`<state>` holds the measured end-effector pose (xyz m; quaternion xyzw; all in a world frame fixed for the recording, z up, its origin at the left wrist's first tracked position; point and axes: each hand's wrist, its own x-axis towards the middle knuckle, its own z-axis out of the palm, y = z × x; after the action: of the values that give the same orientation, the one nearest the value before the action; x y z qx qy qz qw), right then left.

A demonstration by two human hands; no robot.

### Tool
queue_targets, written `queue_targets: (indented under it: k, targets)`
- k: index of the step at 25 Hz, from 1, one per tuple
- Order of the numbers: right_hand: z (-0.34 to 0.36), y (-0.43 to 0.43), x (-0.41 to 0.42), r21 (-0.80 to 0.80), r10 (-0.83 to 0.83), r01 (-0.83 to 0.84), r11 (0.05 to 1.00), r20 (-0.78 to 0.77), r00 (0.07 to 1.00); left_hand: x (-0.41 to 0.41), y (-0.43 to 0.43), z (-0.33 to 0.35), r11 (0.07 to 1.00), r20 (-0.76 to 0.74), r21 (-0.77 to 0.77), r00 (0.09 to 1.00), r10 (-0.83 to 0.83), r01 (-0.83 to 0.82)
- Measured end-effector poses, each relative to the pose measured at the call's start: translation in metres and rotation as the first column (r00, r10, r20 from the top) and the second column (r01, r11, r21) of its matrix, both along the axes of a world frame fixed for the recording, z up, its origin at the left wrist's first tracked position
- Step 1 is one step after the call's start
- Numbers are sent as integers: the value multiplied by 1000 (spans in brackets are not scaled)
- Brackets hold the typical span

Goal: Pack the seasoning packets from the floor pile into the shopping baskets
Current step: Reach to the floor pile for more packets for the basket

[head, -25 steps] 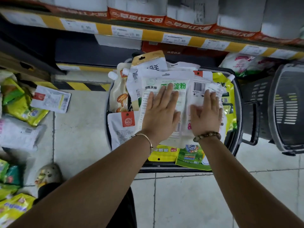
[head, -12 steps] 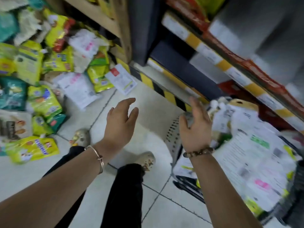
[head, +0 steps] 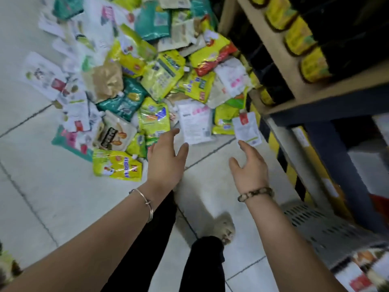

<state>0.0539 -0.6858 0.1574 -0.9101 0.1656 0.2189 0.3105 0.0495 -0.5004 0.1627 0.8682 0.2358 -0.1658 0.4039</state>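
While neither grasps anything, fingers loosely spread, the left hand (head: 166,159) and right hand (head: 249,167) hover above the tiled floor (head: 42,186). Left fingertips are near a white packet (head: 195,123), right fingertips just short of a small red-tagged packet (head: 246,129). The seasoning pile (head: 147,81) sprawls ahead beside the shelf (head: 294,81). The grey slotted basket (head: 322,226) is at lower right.

Cannot read print on the seasoning packets (head: 155,76) toward 12 o'clock: smeared by motion. Cannot make out the shopping basket (head: 320,224) at 4 o'clock whole: blurred, cropped by the right edge, contents indistinct.
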Motion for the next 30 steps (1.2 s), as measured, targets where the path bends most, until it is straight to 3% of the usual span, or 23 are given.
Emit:
queue_targets:
  k: [6,15,22,27,30]
  targets:
    - [-32,81,45,8,116,-116,993,-41,992,9,77,-28,995,-89,11,991,103,-102]
    - [-92,103,65,-31,-29,23,999,-201,979,13,123,-94,996,-253,-4,963,88,-92]
    - [-184,92,92,-85,-105,81,993,-324,940,31,146,-188,972,-361,-71,914,183,-223]
    - [-271,86,115,-108,-78,41,993,-367,927,62,149,-271,996,-335,94,942,25,7]
    - [-317,83,122,-95,-102,72,993,-355,929,75,145,-317,995,-348,86,934,76,-49]
